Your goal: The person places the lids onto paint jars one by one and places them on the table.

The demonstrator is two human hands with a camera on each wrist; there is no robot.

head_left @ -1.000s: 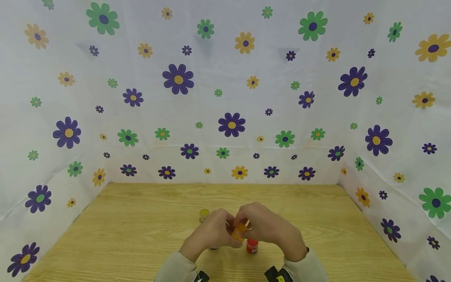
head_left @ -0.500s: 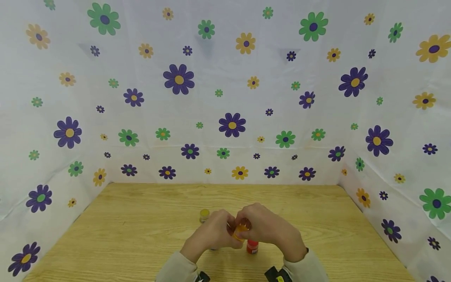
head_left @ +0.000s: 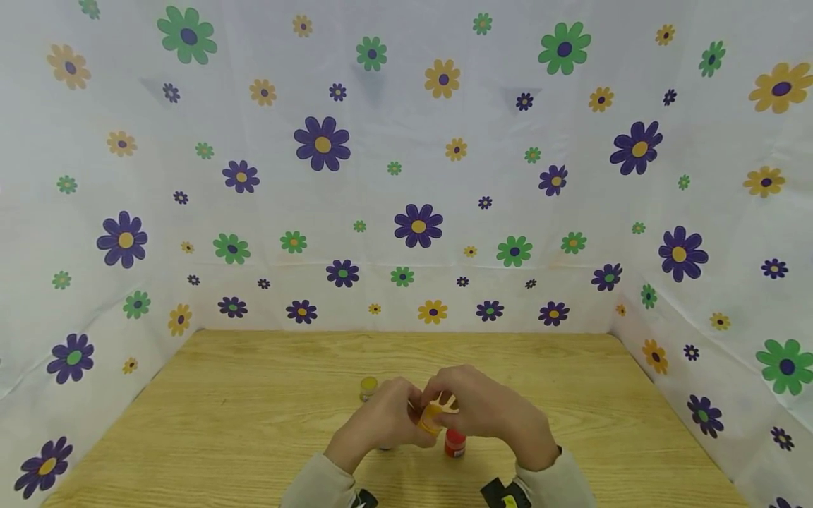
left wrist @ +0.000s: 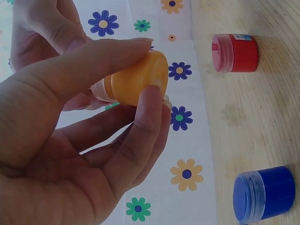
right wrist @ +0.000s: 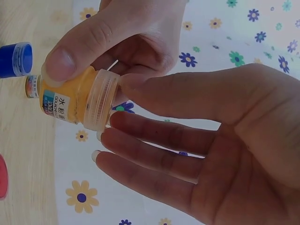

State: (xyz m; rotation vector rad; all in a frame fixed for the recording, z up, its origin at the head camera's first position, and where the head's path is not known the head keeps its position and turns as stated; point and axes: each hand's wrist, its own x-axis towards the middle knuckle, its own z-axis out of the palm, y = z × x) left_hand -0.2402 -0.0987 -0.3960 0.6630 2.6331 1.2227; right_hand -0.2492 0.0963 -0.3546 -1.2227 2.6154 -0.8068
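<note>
A small orange-yellow gouache paint jar (right wrist: 70, 96) with a clear ridged lid (right wrist: 102, 101) is held above the table, tilted sideways. My left hand (head_left: 387, 413) grips the jar's body, thumb on one side and fingers on the other, as the left wrist view shows. The right hand (head_left: 483, 402) has thumb and fingertips at the lid's rim, pinching it lightly, its other fingers fairly straight. The lid is on the jar. Below the hands stand a red paint jar (head_left: 454, 443) and a blue paint jar (left wrist: 276, 192), mostly hidden in the head view.
A yellow-topped jar (head_left: 368, 388) stands behind the left hand. The wooden table (head_left: 254, 402) is enclosed by a white flower-print cloth (head_left: 406, 183) at the back and both sides.
The right hand's fingers curl in at the lid half a second ago and are more spread now. The left hand and its jar stay nearly still.
</note>
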